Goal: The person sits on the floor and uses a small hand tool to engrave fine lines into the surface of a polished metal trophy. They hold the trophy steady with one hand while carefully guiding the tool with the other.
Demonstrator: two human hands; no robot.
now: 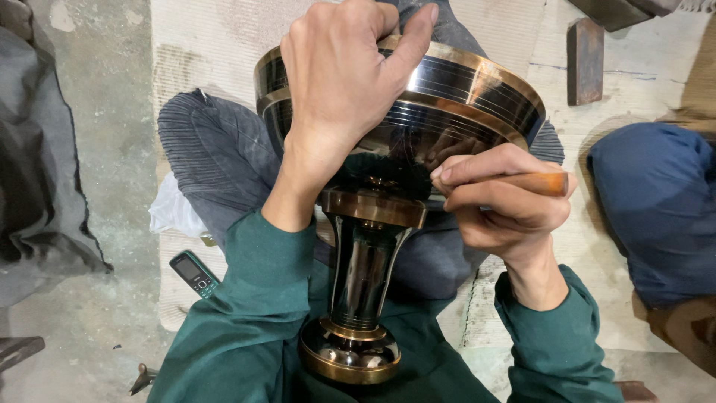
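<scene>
Two hands work a tall polished metal goblet (373, 246) at the centre of the frame, its long axis running from the round foot at lower centre up to the wide bowl at top. The left hand (339, 82) is clenched over the bowl's near rim, steadying it. The right hand (507, 201) is wrapped around a wooden-handled tool (541, 183), tip hidden, just beside the bowl's underside above the collar, nearer the stem. A mobile phone (194, 274) lies on the floor, lower left.

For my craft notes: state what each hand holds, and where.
Left hand grips the rim of the dark, brass-banded metal goblet-shaped vessel. Right hand holds a wooden-handled tool by its handle.
</scene>
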